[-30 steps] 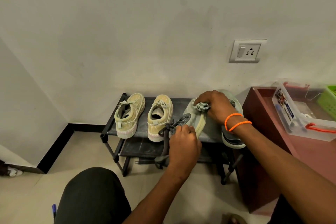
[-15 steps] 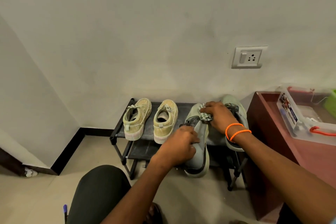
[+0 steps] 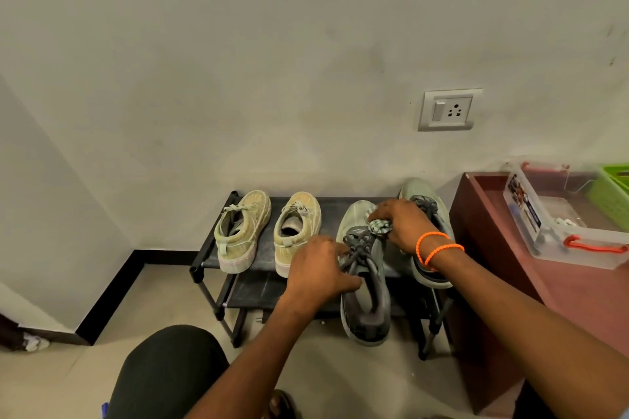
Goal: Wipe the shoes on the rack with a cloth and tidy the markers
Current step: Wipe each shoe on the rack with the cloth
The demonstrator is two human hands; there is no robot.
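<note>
A black two-tier shoe rack [image 3: 204, 267] stands against the wall. Two beige sneakers [image 3: 242, 231] [image 3: 296, 231] sit on its top shelf at the left. A grey-green sneaker [image 3: 366, 282] with dark laces lies heel toward me on the right half, overhanging the front edge. My left hand [image 3: 320, 270] grips its collar by the laces. My right hand [image 3: 403, 223] holds a bunched checked cloth [image 3: 380, 226] against the shoe's toe area. The matching sneaker [image 3: 427, 211] lies behind my right wrist, partly hidden. No markers are clearly visible.
A maroon table [image 3: 483, 214] stands right of the rack, carrying a clear plastic box [image 3: 558, 235] with red handles and a green basket [image 3: 612, 190]. A wall socket [image 3: 449, 109] is above. My knee [image 3: 170, 371] is in front, on tiled floor.
The grey-green sneaker was turned from tilted on its side to lying upright on the rack, heel toward me. My right hand with the cloth stayed on its toe end.
</note>
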